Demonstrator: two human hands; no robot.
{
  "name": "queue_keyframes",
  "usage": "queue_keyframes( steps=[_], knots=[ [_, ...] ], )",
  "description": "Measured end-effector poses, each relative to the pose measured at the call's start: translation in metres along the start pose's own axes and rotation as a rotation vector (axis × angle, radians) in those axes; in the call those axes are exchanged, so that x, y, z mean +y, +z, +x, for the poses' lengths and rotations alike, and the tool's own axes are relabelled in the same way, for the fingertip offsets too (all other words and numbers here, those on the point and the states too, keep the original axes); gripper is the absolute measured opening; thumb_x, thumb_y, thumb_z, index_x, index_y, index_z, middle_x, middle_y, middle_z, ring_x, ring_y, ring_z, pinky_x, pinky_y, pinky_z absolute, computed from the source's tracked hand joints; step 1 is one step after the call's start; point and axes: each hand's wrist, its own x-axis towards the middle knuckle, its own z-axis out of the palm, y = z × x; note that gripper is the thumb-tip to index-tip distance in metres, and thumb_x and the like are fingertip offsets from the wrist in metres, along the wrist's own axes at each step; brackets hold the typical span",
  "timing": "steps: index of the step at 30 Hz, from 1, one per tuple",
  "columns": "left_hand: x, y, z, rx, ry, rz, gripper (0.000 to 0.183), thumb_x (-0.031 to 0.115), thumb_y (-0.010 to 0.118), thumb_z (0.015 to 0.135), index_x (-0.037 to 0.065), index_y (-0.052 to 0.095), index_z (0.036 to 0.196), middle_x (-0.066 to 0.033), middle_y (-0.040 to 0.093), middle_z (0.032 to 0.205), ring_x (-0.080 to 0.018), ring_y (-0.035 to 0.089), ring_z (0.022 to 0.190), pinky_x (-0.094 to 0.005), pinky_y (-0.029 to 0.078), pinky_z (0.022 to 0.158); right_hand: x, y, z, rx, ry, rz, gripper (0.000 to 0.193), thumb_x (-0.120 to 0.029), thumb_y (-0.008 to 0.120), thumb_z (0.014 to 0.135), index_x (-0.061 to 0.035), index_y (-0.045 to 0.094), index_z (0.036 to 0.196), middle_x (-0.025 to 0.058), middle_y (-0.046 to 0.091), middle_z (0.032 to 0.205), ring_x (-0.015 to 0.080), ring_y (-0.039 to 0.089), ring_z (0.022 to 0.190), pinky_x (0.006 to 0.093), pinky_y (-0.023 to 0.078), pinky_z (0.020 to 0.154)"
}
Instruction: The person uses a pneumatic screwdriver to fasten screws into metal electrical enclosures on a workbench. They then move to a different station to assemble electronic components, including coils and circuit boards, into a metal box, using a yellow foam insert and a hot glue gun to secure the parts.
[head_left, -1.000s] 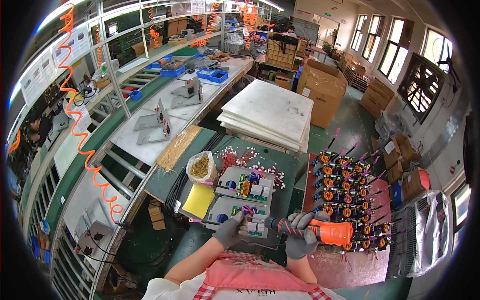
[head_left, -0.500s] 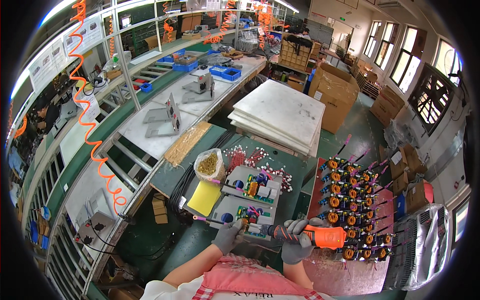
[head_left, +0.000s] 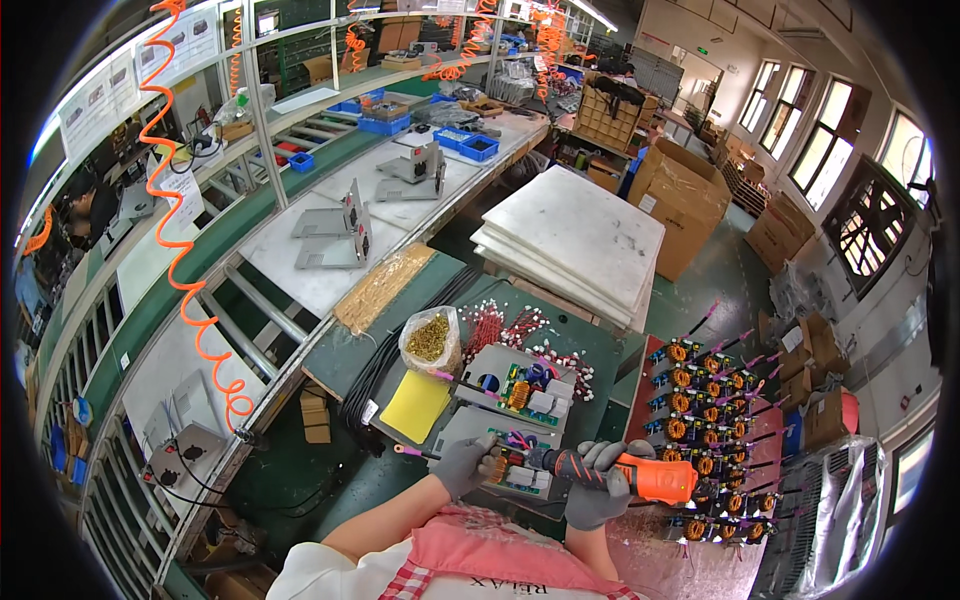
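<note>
right hand (head_left: 598, 490): grip closed round orange-black driver (head_left: 622, 473), held level over table (head_left: 610, 345) edge | left hand (head_left: 466, 464): grip closed on circuit board (head_left: 521, 477) in grey tray, by driver tip | second board (head_left: 520, 383) just behind | yellow pad (head_left: 416, 406) left | bag of brass bits (head_left: 432, 340) beyond | rack of coil boards (head_left: 708, 420) right

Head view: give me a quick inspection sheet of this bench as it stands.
Surface: green bench, crowded.
Job's things: orange electric screwdriver over a circuit board.
Clutter: bag of brass parts, yellow pad, red-and-white connectors.
Grippers: left hand gloved, on the board; right hand gloved, gripping the screwdriver.
Cables: black bundle, orange coiled hose.
Surroundings: white sheets, cartons, finished boards.
</note>
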Motion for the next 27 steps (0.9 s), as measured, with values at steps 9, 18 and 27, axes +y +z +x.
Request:
queue_keyframes(
  steps=[9, 18, 27],
  knots=[
    [0.015, -0.01, 0.009, -0.085, -0.092, -0.34, 0.018, 0.021, 0.049, 0.099, 0.004, 0.054, 0.1, -0.0025, 0.054, 0.081, -0.0071, 0.05, 0.063, -0.0174, 0.044, 0.05, 0.025, 0.0, 0.01, 0.022, 0.053, 0.002, 0.048, -0.018, 0.066, 0.073, -0.0116, 0.042, 0.115, 0.0045, 0.052, 0.073, 0.0179, 0.053, 0.069, 0.039, 0.048, 0.077],
    [0.014, -0.039, 0.008, 0.073, -0.078, -0.019, 0.036, 0.046, 0.051, 0.095, 0.012, 0.055, 0.082, -0.0009, 0.053, 0.066, -0.0112, 0.049, 0.054, -0.0231, 0.039, 0.046, 0.067, -0.009, 0.02, -0.086, 0.075, -0.095, 0.044, -0.013, 0.061, 0.079, -0.0073, 0.044, 0.119, 0.0065, 0.053, 0.075, 0.0178, 0.05, 0.067, 0.0392, 0.043, 0.075],
    [0.036, -0.082, 0.003, 0.334, 0.147, 0.37, 0.031, 0.022, 0.041, 0.1, 0.002, 0.054, 0.12, -0.0022, 0.055, 0.073, -0.0109, 0.053, 0.062, -0.0223, 0.042, 0.05, 0.106, -0.023, 0.004, -0.022, 0.185, -0.362, 0.04, -0.003, 0.056, 0.074, -0.0089, 0.042, 0.111, 0.0045, 0.055, 0.077, 0.0182, 0.055, 0.072, 0.0473, 0.046, 0.085]
  ],
)
